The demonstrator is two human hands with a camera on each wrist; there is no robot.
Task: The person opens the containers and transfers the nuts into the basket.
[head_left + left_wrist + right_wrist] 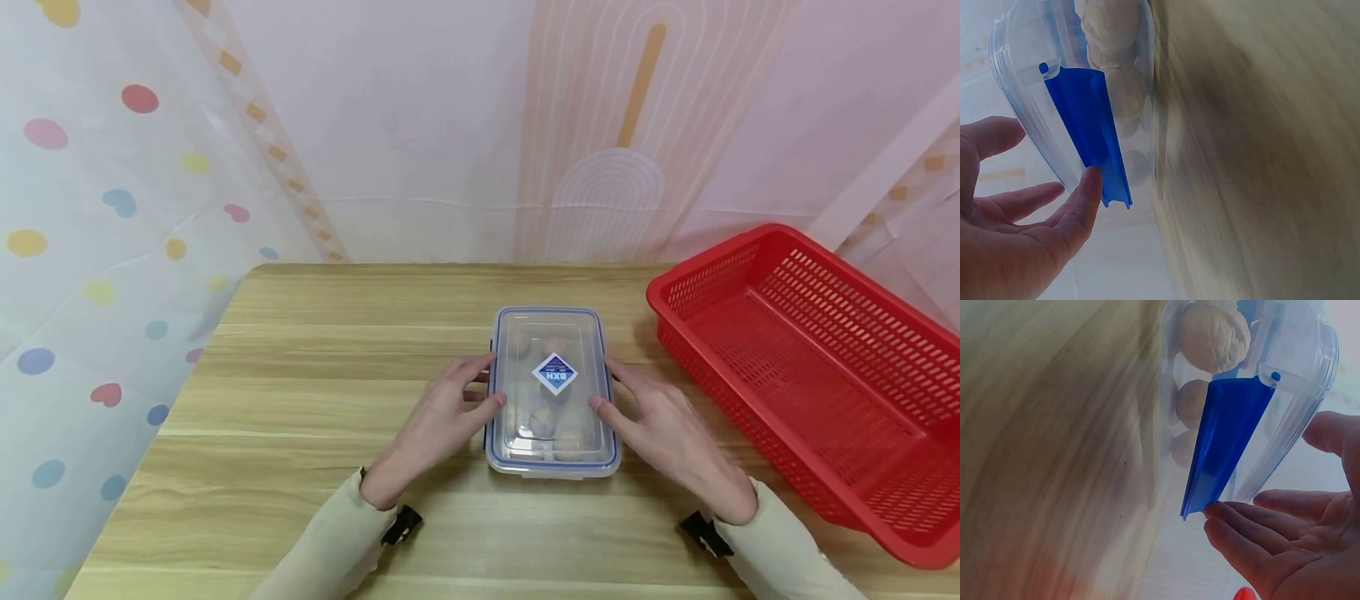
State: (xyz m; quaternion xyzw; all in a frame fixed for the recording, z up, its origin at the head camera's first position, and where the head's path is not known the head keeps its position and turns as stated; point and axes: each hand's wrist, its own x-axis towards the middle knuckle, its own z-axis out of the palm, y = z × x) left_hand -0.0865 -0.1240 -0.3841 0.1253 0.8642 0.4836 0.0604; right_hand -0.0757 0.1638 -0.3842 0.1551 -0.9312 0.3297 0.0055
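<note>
A clear lidded plastic food container point(556, 326) with a blue seal line and a BXH sticker lies flat on the wooden table. Walnuts point(1210, 339) show through its walls. My left hand point(442, 406) is at its left side, thumb at the lid's edge and a fingertip touching the blue side latch point(1088, 119). On the opposite side my right hand point(663, 425) mirrors this, thumb at the lid's rim, with relaxed fingers reaching the lower end of the other blue latch point(1225, 437). Both latches stand angled out from the walls.
A large red plastic basket point(757, 383) with slotted walls stands on the table's right, close to my right forearm. Behind the wooden table point(337, 358) hangs a patterned cloth point(435, 125), which also covers the left side.
</note>
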